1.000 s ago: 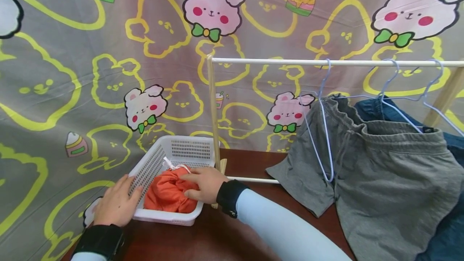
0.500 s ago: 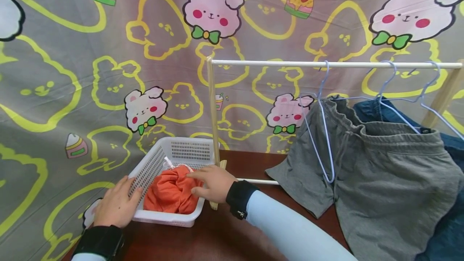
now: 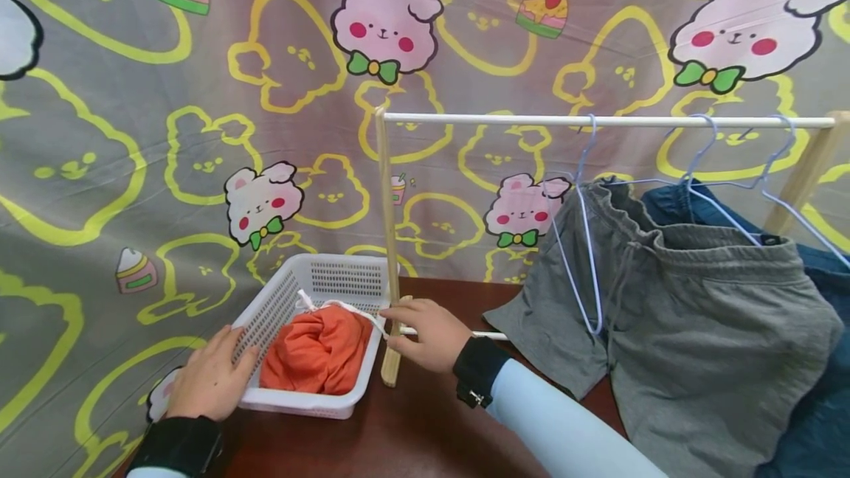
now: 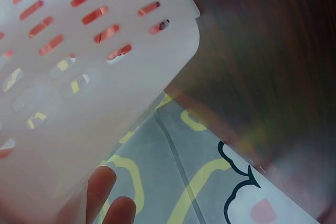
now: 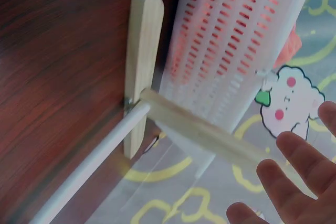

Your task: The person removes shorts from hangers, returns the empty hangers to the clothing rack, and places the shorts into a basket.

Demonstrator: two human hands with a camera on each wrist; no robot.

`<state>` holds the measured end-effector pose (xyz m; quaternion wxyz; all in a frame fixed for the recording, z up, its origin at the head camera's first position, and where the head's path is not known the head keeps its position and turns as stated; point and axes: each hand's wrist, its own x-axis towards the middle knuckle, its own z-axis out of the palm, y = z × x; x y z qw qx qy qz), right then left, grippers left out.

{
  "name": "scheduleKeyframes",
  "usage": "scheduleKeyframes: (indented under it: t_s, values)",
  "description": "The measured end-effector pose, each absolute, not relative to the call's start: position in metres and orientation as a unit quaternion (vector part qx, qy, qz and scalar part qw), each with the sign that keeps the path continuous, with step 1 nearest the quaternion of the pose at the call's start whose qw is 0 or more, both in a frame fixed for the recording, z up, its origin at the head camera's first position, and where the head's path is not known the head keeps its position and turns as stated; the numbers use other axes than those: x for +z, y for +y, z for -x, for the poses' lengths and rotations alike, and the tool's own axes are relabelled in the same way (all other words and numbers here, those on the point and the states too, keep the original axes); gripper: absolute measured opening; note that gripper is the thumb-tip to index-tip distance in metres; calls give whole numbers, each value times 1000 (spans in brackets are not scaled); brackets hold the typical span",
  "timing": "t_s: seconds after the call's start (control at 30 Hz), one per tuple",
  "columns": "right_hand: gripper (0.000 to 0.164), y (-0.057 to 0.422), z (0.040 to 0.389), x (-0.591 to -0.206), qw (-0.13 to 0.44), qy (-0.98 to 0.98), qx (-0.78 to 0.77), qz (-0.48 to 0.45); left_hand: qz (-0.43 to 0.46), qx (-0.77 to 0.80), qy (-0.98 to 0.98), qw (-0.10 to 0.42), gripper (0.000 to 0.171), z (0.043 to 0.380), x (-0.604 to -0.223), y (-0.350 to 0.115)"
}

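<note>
In the head view, a white perforated basket [image 3: 332, 402] holds a bundled orange cloth item [image 3: 315, 352] with a white drawstring [image 3: 352, 307]. My left hand [image 3: 211, 375] rests on the basket's left rim, fingers straight. Two of its fingertips [image 4: 102, 181] show past the basket wall in the left wrist view. To the right of the basket is my right hand [image 3: 428, 334], beside the rack's post. The drawstring runs over the right rim up to its fingertips in the head view. In the right wrist view its fingers [image 5: 304, 158] are spread, with nothing visible between them.
A small wooden rack [image 3: 387, 205] stands right of the basket, its white rail [image 3: 485, 119] carrying several light-purple hangers [image 3: 584, 257]. Grey shorts [image 3: 724, 316] and blue clothing [image 3: 803, 397] hang at the right. A patterned curtain [image 3: 438, 146] rises behind the dark table [image 3: 412, 434].
My right hand has moved right, from over the orange cloth to beyond the basket's rim. The drawstring now stretches out toward that side. My left hand has stayed at the rim.
</note>
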<state>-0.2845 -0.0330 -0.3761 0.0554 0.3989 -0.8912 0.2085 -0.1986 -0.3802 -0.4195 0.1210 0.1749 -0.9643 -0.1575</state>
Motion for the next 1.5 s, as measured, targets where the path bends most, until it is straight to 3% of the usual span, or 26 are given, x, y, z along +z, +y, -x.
scheduleKeyframes:
  t_s: [1.0,1.5]
  values:
    - [50,123,267,-402,184,-931,191,-252,-171,-146,-967,118,72,200,-416,-381]
    - [49,178,259,-410,171,-950,183,-184,-156,-145,-972,100,76,201,-411,-384]
